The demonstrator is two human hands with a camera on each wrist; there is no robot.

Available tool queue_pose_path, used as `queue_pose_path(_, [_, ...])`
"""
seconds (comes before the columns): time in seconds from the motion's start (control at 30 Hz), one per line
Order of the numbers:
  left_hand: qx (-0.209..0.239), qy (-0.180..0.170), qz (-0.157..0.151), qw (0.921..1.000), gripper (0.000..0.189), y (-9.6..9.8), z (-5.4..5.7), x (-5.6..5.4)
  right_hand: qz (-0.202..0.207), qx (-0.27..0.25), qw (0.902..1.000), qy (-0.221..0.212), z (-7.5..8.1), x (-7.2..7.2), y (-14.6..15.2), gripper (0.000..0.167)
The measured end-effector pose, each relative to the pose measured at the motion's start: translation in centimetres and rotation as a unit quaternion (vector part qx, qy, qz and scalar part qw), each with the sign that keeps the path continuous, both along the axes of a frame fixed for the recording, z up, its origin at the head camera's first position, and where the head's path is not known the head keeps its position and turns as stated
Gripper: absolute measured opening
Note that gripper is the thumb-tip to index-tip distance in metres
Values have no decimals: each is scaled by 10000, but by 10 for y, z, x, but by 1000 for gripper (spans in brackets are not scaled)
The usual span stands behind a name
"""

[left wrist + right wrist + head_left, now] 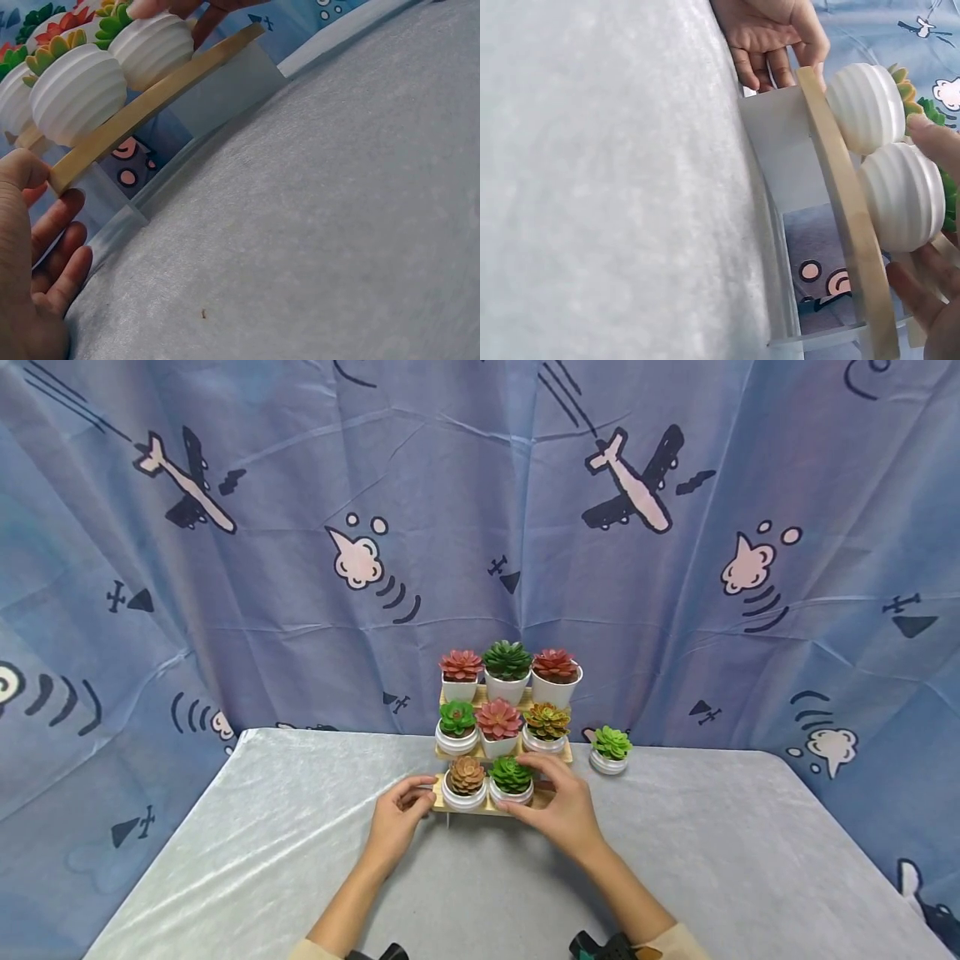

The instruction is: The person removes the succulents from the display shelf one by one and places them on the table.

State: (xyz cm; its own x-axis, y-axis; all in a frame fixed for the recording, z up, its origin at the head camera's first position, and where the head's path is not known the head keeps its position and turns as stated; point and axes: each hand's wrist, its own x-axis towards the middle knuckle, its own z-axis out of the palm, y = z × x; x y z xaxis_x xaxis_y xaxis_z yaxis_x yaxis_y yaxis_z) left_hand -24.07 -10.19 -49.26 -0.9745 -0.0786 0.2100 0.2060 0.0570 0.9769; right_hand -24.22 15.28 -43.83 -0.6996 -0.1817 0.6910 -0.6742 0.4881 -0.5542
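Note:
My left hand (393, 827) pinches the left end of the lowest board of a tiered wooden plant stand (154, 112), thumb above and fingers below in the left wrist view. My right hand (567, 806) holds a small green succulent in a ribbed white pot (513, 795), which sits on that board's middle. In the right wrist view its thumb is on one side of the pot (904, 199), with fingers on the other. A brown-orange succulent in a similar white pot (465, 781) stands beside it, to the left.
Several potted succulents fill the upper tiers, among them a dark green one (507, 664) on top and a pink one (498, 722) below. A light green succulent (611, 747) stands on the pale tablecloth (712, 843), right of the stand. Behind hangs a blue curtain (465, 527).

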Motion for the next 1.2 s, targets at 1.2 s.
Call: queue_pose_path(1.2, [126, -74, 11, 9999, 24, 1, 1, 0, 368, -709, 9964, 289, 46, 16, 17, 59])
